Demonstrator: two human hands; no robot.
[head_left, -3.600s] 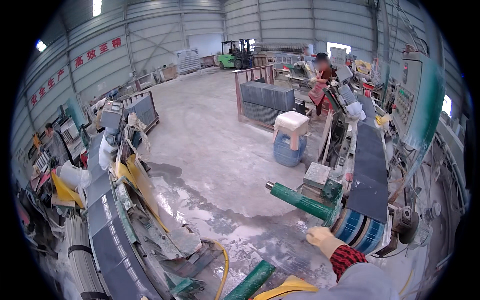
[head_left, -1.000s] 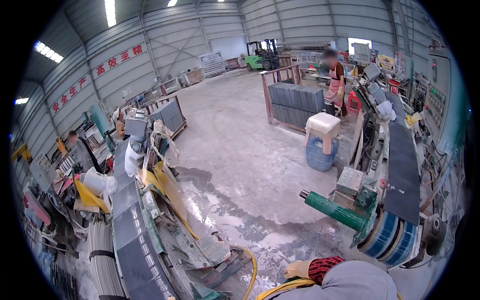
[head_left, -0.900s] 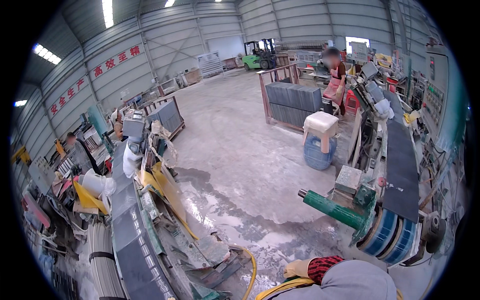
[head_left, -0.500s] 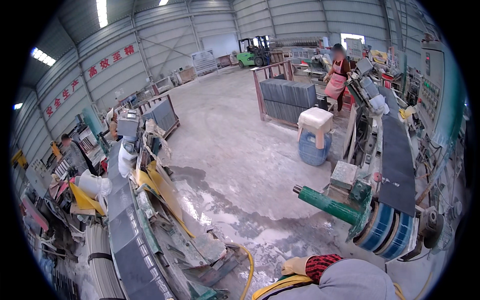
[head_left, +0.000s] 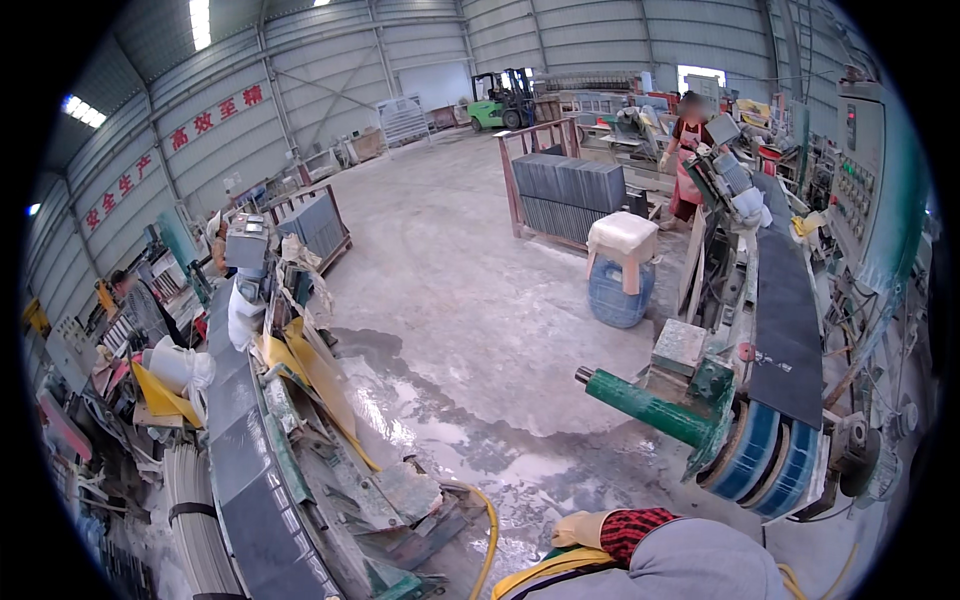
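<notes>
My right hand [head_left: 581, 529], in a tan glove, is at the lower edge, held across the front of my body. A red and black patterned cuff [head_left: 634, 534] and a grey sleeve [head_left: 700, 562] lead up to it. Its fingers look curled together above a yellow cloth [head_left: 560, 570] with a green edge; whatever they may hold is hidden. My left hand is out of the picture. To the right, the nearest machine part is a green cylinder [head_left: 645, 406], beside blue belt rollers [head_left: 752, 452]. Dark slabs [head_left: 787, 350] lie on that right-hand line.
Another conveyor [head_left: 240, 445] with dark slabs runs along the left. A yellow hose [head_left: 490, 530] crosses the wet floor [head_left: 440, 420]. Ahead stand a stool [head_left: 622, 238] on a blue barrel [head_left: 618, 295], racked slabs [head_left: 570, 190], a green forklift [head_left: 497, 105] and a person in a pink apron [head_left: 688, 165].
The view has shifted slightly, so the scene sits a little further left. The person in the pink apron has moved right, closer to the machine. My right hand stays at the lower edge.
</notes>
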